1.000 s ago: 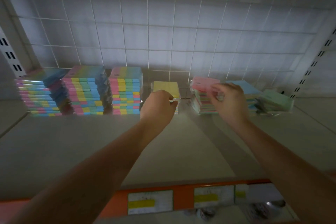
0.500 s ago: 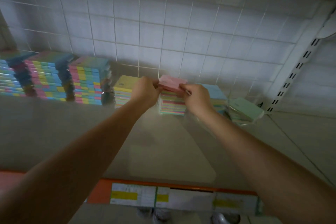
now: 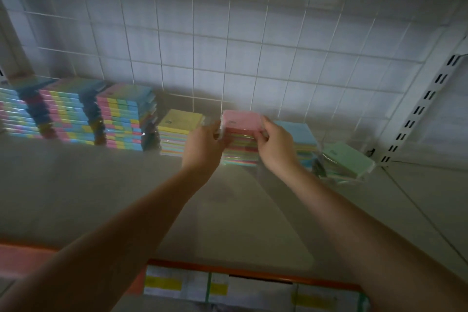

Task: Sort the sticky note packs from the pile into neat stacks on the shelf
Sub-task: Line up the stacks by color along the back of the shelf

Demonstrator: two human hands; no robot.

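two hands reach to the back of the shelf [image 3: 106, 197] and hold one pink-topped pack [image 3: 241, 121]. the picture is dim and a bit blurry, so the small marks on the packs cannot be read. the left hand [image 3: 202, 147] hides the left edge of the stack under the pink pack, and its fingertips are hidden behind the pack. the right hand [image 3: 274, 144] covers the right edge.

both hands pinch the pink-topped pack, one on each side, fingers curled on its edges. it sits on top of a striped stack [image 3: 240, 154] in the middle of the shelf.

just left is a yellow-topped stack [image 3: 174, 134]. further left stand three tall rainbow stacks [image 3: 121, 119], the last one cut off by the picture edge. just right is a blue-topped stack [image 3: 301, 139], partly behind the right hand. a green-topped pack [image 3: 347, 157] lies tilted near the white slotted post [image 3: 415, 111]. a wire grid [image 3: 228, 40] stands behind it all. price labels [image 3: 217, 286] run along the orange front edge.
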